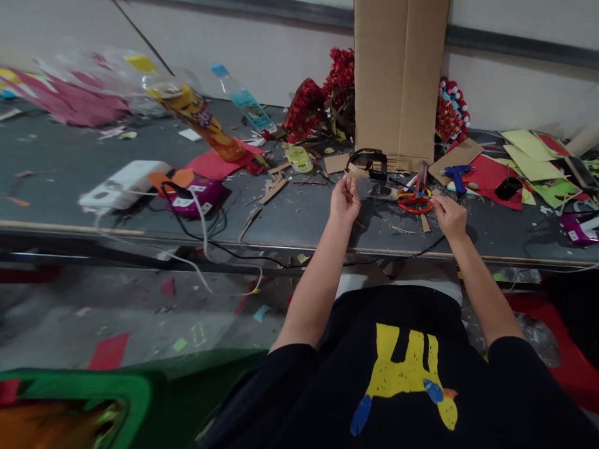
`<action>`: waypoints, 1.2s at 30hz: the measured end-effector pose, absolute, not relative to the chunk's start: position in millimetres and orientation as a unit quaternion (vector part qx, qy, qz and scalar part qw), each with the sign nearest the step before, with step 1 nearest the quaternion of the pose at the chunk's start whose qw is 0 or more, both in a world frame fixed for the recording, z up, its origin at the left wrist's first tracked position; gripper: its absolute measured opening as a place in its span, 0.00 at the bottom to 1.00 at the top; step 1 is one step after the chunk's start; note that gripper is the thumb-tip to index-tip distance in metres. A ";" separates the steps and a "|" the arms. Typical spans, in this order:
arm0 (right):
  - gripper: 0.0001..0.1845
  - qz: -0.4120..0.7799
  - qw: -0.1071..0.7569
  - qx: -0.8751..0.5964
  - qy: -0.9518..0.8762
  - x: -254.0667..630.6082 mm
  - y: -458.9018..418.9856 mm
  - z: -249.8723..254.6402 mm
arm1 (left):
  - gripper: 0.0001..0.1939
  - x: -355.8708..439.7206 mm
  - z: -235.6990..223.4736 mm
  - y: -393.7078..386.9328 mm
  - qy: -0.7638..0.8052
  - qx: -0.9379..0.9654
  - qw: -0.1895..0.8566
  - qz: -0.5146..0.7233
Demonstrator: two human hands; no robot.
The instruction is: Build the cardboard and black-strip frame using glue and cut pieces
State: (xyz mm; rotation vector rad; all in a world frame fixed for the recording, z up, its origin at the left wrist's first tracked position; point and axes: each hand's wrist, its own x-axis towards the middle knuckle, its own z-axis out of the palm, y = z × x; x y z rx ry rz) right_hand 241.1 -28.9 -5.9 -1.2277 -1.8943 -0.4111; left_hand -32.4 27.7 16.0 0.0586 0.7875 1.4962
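Note:
My left hand (345,201) is closed, pinching a small strip of brown cardboard (358,171) above the table. Just behind that strip is a black curved band-like object (367,159); I cannot make out whether it is joined to the strip. My right hand (450,216) is closed around the near end of a thin blue pen-like stick (415,190), whose far end points toward the left hand. Below the stick lie scissors with red and yellow handles (414,202). A tall cardboard panel (401,81) stands upright behind both hands.
To the right are a blue glue gun (457,177), red paper (491,181) and yellow sheets (531,156). On the left stand a tilted-looking orange drink bottle (201,118), a blue-capped bottle (246,100) and a white power strip (124,185). Cables (234,252) hang over the table's front edge.

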 end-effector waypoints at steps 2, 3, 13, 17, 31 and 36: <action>0.18 -0.168 0.418 -0.492 -0.745 241.7 -29.2 -5.8 | 0.13 -33.0 15.9 27.7 0.338 0.019 0.657 0.674; 0.18 -0.169 0.421 -0.493 -0.743 241.9 -29.3 -5.8 | 0.12 -32.8 15.7 27.6 0.334 0.018 0.654 0.678; 0.18 -0.172 0.397 -0.474 -0.767 239.0 -30.0 -6.7 | 0.10 -25.1 17.5 23.7 0.340 0.077 0.669 0.656; 0.17 -0.183 0.390 -0.470 -0.770 239.5 -29.7 -7.3 | 0.09 -24.0 19.5 21.3 0.359 0.108 0.671 0.640; 0.18 -0.195 0.384 -0.469 -0.771 238.5 -30.3 -6.4 | 0.10 -24.4 19.7 21.3 0.315 0.067 0.684 0.655; 0.17 -0.190 0.388 -0.474 -0.767 237.6 -30.0 -6.0 | 0.11 -25.4 21.7 19.9 0.308 0.028 0.677 0.668</action>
